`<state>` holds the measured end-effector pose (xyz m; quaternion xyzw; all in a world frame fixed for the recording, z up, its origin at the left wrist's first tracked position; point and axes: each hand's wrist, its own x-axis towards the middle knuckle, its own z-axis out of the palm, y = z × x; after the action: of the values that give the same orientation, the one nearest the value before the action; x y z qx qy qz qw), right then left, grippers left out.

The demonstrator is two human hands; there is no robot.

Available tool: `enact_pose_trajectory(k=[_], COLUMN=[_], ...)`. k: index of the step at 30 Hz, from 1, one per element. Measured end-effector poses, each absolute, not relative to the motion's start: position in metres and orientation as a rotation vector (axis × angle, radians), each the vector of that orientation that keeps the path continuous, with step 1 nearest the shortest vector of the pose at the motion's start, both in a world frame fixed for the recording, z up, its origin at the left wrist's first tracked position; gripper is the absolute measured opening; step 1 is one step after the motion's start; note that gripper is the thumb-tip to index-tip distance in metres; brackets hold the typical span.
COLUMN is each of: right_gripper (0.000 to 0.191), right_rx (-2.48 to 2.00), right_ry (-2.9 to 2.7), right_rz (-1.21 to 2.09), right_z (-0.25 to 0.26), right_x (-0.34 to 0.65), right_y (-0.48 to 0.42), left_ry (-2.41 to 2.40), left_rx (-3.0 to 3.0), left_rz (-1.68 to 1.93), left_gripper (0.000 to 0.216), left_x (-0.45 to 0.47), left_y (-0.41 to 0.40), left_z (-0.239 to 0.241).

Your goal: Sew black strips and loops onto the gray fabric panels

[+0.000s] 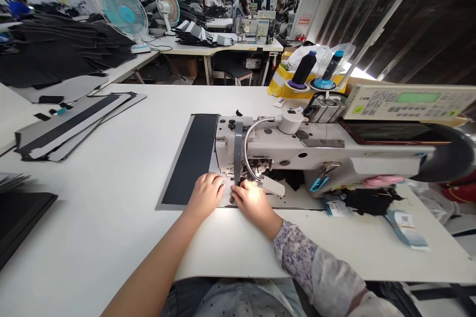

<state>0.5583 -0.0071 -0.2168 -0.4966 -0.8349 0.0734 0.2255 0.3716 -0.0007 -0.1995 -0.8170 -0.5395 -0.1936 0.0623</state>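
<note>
A sewing machine (282,141) stands on the white table, its lamp lighting the spot by the needle. Left of its head lies a flat dark fabric panel (189,163) with a pale grey border. My left hand (206,193) is at the panel's right edge, fingers bent and pressed together on the pale border. Close beside the presser foot is my right hand (255,203), its thumb and fingers drawn together. What is between those right fingertips is too small to tell. The needle itself is hidden behind the hands and the machine's parts.
Layered grey and black strips (74,124) lie at left, with a black stack (22,218) nearer me. Thread cones (305,69) and a control panel (412,101) stand behind the machine. Dark scraps (372,200) and a blue packet (407,228) lie right. Beyond are fans (122,12).
</note>
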Motion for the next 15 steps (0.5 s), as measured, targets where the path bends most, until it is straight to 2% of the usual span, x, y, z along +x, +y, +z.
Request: enact_pose_trajectory(k=[11,15], right_gripper=[0.030,0.027], right_rx=[-1.404,-1.361], right_ry=[-2.282,-2.230], right_rz=[0.143,0.225], right_z=[-0.2162,-0.2159], right_x=[0.5544,0.5548], right_y=[-0.0037,-0.0033], left_ry=[-1.632,-1.641], left_rx=[-2.458,-2.447], left_rz=[-0.577,-0.552], left_gripper=[0.018,0.018], left_x=[0.3732,0.3758], left_y=[0.0115,0.0121], left_z=[-0.2034,-0.2014])
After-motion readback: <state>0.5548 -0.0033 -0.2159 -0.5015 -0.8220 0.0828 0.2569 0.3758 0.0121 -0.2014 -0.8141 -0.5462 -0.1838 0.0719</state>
